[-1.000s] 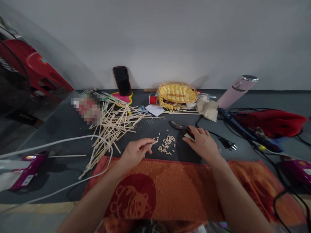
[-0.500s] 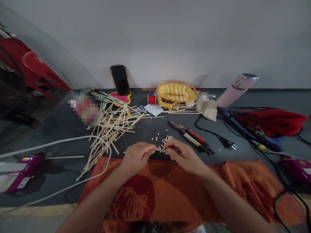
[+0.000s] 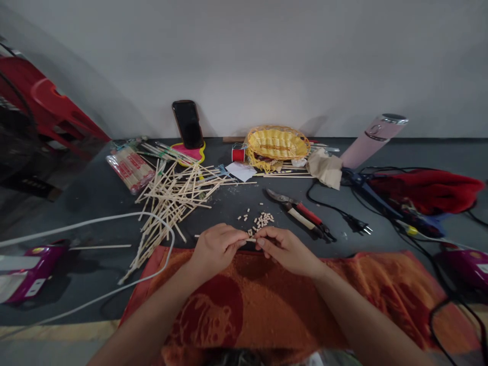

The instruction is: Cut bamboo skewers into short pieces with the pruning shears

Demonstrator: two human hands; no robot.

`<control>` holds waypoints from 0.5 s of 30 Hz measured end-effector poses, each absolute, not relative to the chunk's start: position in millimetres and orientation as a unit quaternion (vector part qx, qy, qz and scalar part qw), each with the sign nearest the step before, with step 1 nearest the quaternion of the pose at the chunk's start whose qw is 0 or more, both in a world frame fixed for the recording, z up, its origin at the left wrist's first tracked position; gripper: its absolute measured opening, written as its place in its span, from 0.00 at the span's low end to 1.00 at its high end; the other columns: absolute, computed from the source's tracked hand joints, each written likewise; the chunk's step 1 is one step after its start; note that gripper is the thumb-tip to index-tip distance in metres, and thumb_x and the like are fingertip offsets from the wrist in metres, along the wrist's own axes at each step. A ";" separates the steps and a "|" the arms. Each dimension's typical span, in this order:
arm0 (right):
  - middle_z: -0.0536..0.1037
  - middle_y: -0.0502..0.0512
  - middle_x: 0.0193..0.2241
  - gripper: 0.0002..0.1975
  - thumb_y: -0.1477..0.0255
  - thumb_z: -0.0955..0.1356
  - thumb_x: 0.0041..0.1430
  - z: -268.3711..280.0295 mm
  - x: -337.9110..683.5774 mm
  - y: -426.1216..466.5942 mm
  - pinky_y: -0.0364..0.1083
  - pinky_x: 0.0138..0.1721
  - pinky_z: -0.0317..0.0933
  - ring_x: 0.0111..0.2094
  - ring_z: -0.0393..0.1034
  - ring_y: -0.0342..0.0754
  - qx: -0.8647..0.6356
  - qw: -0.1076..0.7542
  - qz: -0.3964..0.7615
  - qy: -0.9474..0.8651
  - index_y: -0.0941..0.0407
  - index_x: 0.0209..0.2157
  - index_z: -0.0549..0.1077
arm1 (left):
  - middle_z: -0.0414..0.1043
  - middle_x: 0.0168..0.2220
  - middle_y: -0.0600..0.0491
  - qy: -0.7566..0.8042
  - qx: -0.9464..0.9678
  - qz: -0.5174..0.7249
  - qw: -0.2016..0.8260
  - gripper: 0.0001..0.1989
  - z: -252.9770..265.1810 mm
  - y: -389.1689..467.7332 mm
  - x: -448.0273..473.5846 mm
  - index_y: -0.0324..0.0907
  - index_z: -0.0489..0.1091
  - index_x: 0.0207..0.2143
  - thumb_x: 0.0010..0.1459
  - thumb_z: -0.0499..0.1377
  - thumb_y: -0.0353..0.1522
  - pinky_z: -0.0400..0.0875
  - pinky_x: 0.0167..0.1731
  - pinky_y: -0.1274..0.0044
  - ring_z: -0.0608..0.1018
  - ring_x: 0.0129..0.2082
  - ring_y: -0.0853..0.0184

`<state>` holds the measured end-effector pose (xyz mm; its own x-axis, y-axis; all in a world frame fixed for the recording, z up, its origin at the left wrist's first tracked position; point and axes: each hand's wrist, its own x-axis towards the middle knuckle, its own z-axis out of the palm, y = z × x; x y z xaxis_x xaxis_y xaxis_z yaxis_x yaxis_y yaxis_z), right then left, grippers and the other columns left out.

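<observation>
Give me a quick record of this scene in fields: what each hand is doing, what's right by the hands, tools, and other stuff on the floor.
Left hand: pinches a short wooden stick piece, fingers closed
Right hand: fingers meet the same piece
Near hands: small cut wood bits
Under forearms: orange towel
Tool: red-handled cutters, lying untouched
Left side: pile of wooden sticks, white cable
Far: yellow basket, phone

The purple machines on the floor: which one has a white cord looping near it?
The purple machine at the left edge. The white cord curves beside it, while the purple machine at the right edge sits among black cables.
</observation>
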<state>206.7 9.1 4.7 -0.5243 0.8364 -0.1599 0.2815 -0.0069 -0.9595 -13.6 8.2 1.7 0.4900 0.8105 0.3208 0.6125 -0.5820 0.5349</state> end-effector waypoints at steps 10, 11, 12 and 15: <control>0.71 0.48 0.26 0.09 0.68 0.62 0.63 4.7 205.7 9.7 0.39 0.27 0.57 0.26 0.64 0.39 -0.430 0.248 0.578 -0.648 0.56 0.33 0.71 | 0.77 0.30 0.54 0.399 0.851 0.296 0.167 0.08 -2.4 8.5 -13.9 0.44 0.74 0.37 0.61 0.55 0.28 0.67 0.33 0.76 0.75 0.31 0.68; 0.70 0.48 0.26 0.08 0.69 0.63 0.62 4.4 205.2 9.5 0.39 0.27 0.57 0.26 0.63 0.39 -0.432 0.252 0.571 -0.652 0.56 0.32 0.71 | 0.77 0.30 0.54 0.398 0.851 0.300 0.167 0.08 -3.0 8.4 -13.7 0.44 0.74 0.37 0.61 0.55 0.28 0.67 0.33 0.76 0.75 0.31 0.68; 0.70 0.47 0.25 0.08 0.71 0.63 0.62 4.1 204.6 9.2 0.39 0.27 0.56 0.26 0.62 0.39 -0.433 0.257 0.562 -0.656 0.56 0.31 0.71 | 0.77 0.30 0.54 0.396 0.850 0.304 0.168 0.08 -3.4 8.4 -13.4 0.44 0.74 0.37 0.61 0.55 0.28 0.67 0.33 0.76 0.75 0.31 0.68; 0.69 0.47 0.24 0.07 0.73 0.63 0.60 3.2 203.5 8.2 0.39 0.27 0.54 0.25 0.60 0.39 -0.436 0.272 0.541 -0.666 0.56 0.29 0.71 | 0.77 0.31 0.54 0.390 0.847 0.318 0.174 0.07 -3.4 8.1 -12.4 0.44 0.74 0.37 0.61 0.56 0.28 0.67 0.33 0.76 0.74 0.31 0.68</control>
<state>203.5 8.2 3.2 -0.4720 0.8746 -0.1107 0.2865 0.0334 -0.9575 -12.4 8.1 -3.4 0.4943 0.7708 0.4018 0.5495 -0.6353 0.5426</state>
